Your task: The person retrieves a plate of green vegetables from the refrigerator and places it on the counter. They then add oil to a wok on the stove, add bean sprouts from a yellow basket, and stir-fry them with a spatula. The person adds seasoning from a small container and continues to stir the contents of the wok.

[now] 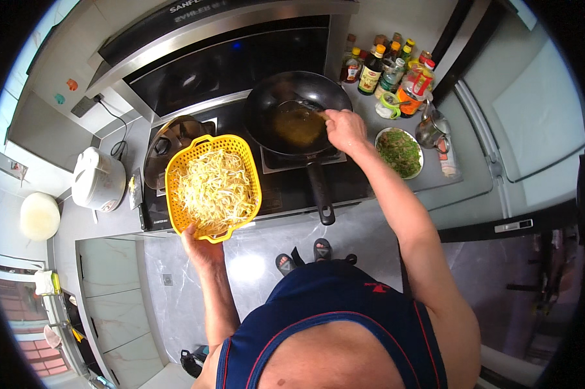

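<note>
My left hand (pixel 201 247) grips the near rim of a yellow perforated plastic basket (pixel 252 153) heaped with bean sprouts (pixel 215 189). The basket is held over the left part of the black cooktop (pixel 285 194), partly covering a glass pan lid (pixel 156 163). My right hand (pixel 345 129) holds the handle of a utensil whose head reaches into a black wok (pixel 266 104); its exact kind is hard to tell. Brownish-yellow liquid (pixel 297 126) lies in the wok's bottom. The wok's black handle (pixel 321 194) points toward me.
Right of the wok stand a bowl of chopped greens and meat (pixel 399 153), a metal pitcher (pixel 433 130) and several sauce bottles (pixel 371 73). On the left counter are a white rice cooker (pixel 98 180) and a knife (pixel 142 216) near the cooktop. A range hood (pixel 215 31) overhangs the back.
</note>
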The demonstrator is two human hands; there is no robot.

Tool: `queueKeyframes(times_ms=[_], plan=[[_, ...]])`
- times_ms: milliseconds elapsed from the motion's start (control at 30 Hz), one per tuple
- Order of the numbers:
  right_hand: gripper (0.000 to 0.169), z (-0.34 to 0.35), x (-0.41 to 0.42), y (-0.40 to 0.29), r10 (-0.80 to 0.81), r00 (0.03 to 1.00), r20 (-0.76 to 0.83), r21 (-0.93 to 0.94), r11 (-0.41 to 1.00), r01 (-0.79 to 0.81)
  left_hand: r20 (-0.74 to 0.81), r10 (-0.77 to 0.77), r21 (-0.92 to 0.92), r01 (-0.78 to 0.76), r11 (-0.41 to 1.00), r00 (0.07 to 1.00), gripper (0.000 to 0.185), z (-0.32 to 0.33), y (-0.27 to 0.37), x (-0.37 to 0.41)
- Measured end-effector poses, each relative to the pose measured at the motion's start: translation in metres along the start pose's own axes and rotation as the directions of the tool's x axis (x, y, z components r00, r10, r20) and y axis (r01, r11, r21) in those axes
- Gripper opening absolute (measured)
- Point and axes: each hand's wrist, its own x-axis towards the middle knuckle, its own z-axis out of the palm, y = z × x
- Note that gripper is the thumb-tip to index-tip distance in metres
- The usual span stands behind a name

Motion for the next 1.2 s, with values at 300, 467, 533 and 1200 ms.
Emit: queueKeyframes(times_ms=[300, 467, 533, 1200], plan=[[0.030, -0.043, -0.073, 0.018, -0.064, 0.997, 0.041, -0.052, 0.996, 0.067, 0.006, 0.072, -0.016, -0.072, 0.997, 0.997, 0.064, -0.013, 0.003, 0.011], [0.028, -0.030, -0.107, 0.006, -0.113, 0.993, 0.043, 0.041, 0.993, 0.111, 0.008, 0.089, -0.002, -0.089, 0.996, 0.996, 0.067, -0.017, 0.001, 0.020], [0.028, -0.023, -0.097, -0.004, -0.132, 0.989, 0.059, 0.062, 0.990, 0.129, -0.010, 0.093, 0.012, -0.093, 0.996, 0.996, 0.066, -0.012, 0.000, 0.021], [0.029, -0.047, -0.104, 0.010, -0.075, 0.997, 0.004, -0.003, 0.997, 0.075, -0.041, 0.065, 0.023, -0.064, 0.998, 0.997, 0.066, -0.011, 0.008, 0.009]])
